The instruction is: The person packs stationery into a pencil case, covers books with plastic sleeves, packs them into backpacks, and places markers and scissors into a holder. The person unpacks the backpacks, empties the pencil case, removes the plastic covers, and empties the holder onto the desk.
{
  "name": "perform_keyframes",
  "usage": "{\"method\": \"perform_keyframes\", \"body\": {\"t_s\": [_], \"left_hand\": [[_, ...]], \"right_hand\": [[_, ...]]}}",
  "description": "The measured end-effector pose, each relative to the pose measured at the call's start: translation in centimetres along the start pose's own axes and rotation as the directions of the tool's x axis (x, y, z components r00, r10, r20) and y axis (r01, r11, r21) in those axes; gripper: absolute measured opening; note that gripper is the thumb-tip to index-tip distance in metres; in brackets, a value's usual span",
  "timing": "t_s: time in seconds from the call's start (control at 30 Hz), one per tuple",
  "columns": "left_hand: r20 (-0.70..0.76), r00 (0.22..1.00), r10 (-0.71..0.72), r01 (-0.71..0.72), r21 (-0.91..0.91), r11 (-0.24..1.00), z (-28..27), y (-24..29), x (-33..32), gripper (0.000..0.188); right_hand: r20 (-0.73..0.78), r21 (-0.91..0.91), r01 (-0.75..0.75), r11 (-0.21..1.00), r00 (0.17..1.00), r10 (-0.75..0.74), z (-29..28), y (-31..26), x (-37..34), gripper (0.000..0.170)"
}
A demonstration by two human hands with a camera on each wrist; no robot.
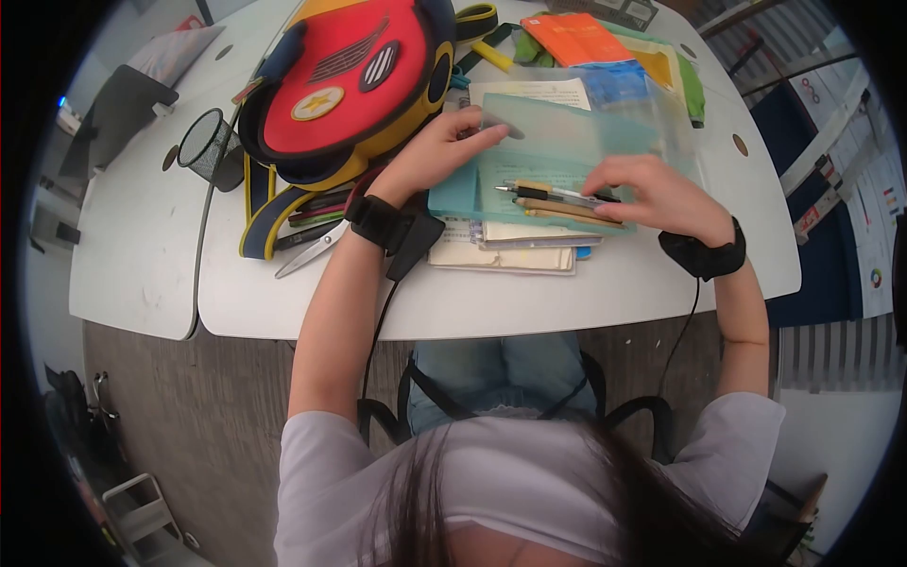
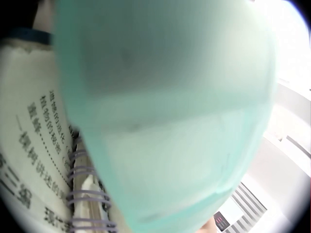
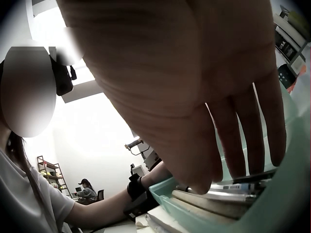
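Observation:
A translucent teal pencil case lies opened on stacked books, with several pens and wooden pencils inside. My left hand holds its raised lid at the left corner, thumb over the edge. In the left wrist view the lid fills the middle and hides that hand. My right hand reaches into the case from the right, its thumb and fingers gripping the pens near their right ends. Seen from the right wrist, the fingers point down at the pens.
A red, yellow and navy backpack stands at the left, beside a black mesh pen holder. Scissors and several pens lie by its strap. Spiral notebooks are under the case. Behind are an orange packet and plastic folders.

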State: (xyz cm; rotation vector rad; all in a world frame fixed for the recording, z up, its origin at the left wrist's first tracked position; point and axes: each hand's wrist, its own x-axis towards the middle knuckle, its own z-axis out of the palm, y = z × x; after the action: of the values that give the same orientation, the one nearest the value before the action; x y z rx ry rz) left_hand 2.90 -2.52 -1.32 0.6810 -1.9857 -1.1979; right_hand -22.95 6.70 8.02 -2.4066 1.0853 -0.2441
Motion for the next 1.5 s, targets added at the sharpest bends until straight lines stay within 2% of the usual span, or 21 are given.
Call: {"method": "perform_keyframes", "body": {"t_s": [0.1, 0.17, 0.23, 0.3, 0.37, 0.43, 0.5, 0.63, 0.7, 0.77, 0.83, 0.9, 1.0, 1.07, 1.1, 1.17, 1.2, 1.23, 1.3, 1.37, 1.5], "left_hand": [[-0.023, 0.999, 0.024, -0.024, 0.014, 1.0, 0.0, -0.2, 0.0, 0.03], [-0.017, 1.0, -0.015, 0.015, 0.02, 1.0, 0.0, -0.4, 0.1, 0.03], [-0.009, 0.999, -0.045, 0.045, 0.026, 0.999, 0.1, -0.6, 0.1, 0.031], [-0.005, 0.998, -0.068, 0.068, -0.009, 0.998, 0.0, -0.4, 0.1, 0.032], [-0.008, 0.997, -0.073, 0.073, -0.035, 0.997, 0.1, 0.2, -0.2, 0.032], [-0.015, 0.997, -0.076, 0.075, -0.062, 0.995, 0.1, 0.4, -0.1, 0.032], [0.008, 0.996, -0.094, 0.094, -0.048, 0.994, 0.0, -0.1, -0.1, 0.032], [-0.013, 1.0, -0.013, 0.013, -0.024, 1.0, 0.1, -0.1, 0.1, 0.032], [-0.023, 1.0, -0.005, 0.004, -0.034, 0.999, 0.1, 0.6, 0.0, 0.033], [-0.011, 1.0, -0.007, 0.006, -0.032, 0.999, 0.2, 1.2, -0.3, 0.034], [-0.003, 0.999, -0.035, 0.035, -0.035, 0.999, 0.1, 0.7, -0.2, 0.035], [0.007, 0.998, -0.055, 0.055, -0.039, 0.998, 0.3, 0.3, -0.1, 0.035], [-0.028, 0.999, 0.02, -0.02, -0.029, 0.999, 0.3, 0.1, 0.0, 0.037], [-0.029, 1.0, 0.01, -0.007, 0.074, 0.997, 0.1, -0.3, 0.1, 0.038], [-0.026, 1.0, 0.011, -0.009, 0.074, 0.997, 0.1, -0.5, 0.1, 0.038], [-0.041, 0.999, -0.021, 0.024, 0.059, 0.998, 0.2, -0.2, 0.1, 0.039], [-0.031, 0.999, -0.02, 0.021, 0.058, 0.998, 0.3, -0.3, 0.1, 0.039], [-0.039, 0.999, -0.012, 0.013, 0.028, 1.0, 0.3, -0.4, 0.1, 0.039], [-0.036, 0.999, -0.006, 0.006, -0.005, 1.0, 0.3, -0.5, 0.1, 0.04], [-0.039, 0.997, -0.067, 0.067, -0.004, 0.998, 0.1, -0.3, 0.0, 0.037], [-0.012, 1.0, -0.023, 0.023, -0.011, 1.0, 0.2, 0.3, -0.1, 0.033]], "right_hand": [[0.032, 0.07, 0.037, 0.997, 0.999, -0.039, -2.7, -1.4, -0.5, 0.019], [-0.023, 0.288, -0.027, 0.957, 0.999, 0.035, -5.2, -1.3, -0.7, 0.022], [-0.149, 0.307, -0.039, 0.951, 0.985, 0.089, -7.2, -0.3, 1.3, 0.026], [-0.295, 0.04, 0.066, 0.997, 0.954, -0.051, -8.4, 3.2, 4.9, 0.031], [-0.301, -0.044, -0.075, 0.996, 0.952, 0.058, -8.6, 5.9, 8.9, 0.027], [-0.288, -0.159, 0.093, 0.983, 0.948, -0.137, -7.3, 10.6, 13.3, 0.03], [-0.24, -0.179, -0.165, 0.97, 0.963, 0.12, -5.7, 8.4, 15.3, 0.029], [-0.197, -0.343, -0.003, 0.939, 0.978, -0.069, -3.2, 13.7, 20.5, 0.032], [-0.171, -0.456, -0.225, 0.861, 0.972, 0.163, -2.5, 14.0, 21.7, 0.039], [-0.161, -0.427, -0.258, 0.867, 0.965, 0.208, -2.6, 13.3, 22.2, 0.042], [-0.118, -0.519, -0.311, 0.796, 0.949, 0.293, -2.4, 13.0, 22.2, 0.039], [-0.158, -0.491, -0.296, 0.819, 0.955, 0.25, -2.1, 12.9, 21.6, 0.038], [-0.109, -0.479, -0.272, 0.835, 0.962, 0.251, -2.4, 13.1, 21.5, 0.041], [-0.168, -0.243, -0.213, 0.946, 0.97, 0.176, -2.6, 14.5, 21.6, 0.041], [-0.171, -0.243, -0.216, 0.946, 0.969, 0.178, -3.1, 15.3, 21.5, 0.041], [-0.233, 0.165, -0.121, 0.979, 0.96, 0.158, -4.1, 15.6, 20.5, 0.038], [-0.234, 0.213, -0.056, 0.976, 0.966, 0.106, -4.7, 15.9, 19.7, 0.034], [-0.24, 0.216, -0.064, 0.974, 0.964, 0.116, -5.4, 15.4, 18.6, 0.034], [-0.472, 0.163, 0.109, 0.981, 0.882, -0.02, -6.6, 12.8, 15.2, 0.035], [-0.555, 0.27, 0.123, 0.955, 0.83, 0.05, -7.5, 7.2, 10.1, 0.024], [-0.528, 0.204, 0.214, 0.955, 0.846, -0.076, -6.6, 1.9, 0.8, 0.035]]}}
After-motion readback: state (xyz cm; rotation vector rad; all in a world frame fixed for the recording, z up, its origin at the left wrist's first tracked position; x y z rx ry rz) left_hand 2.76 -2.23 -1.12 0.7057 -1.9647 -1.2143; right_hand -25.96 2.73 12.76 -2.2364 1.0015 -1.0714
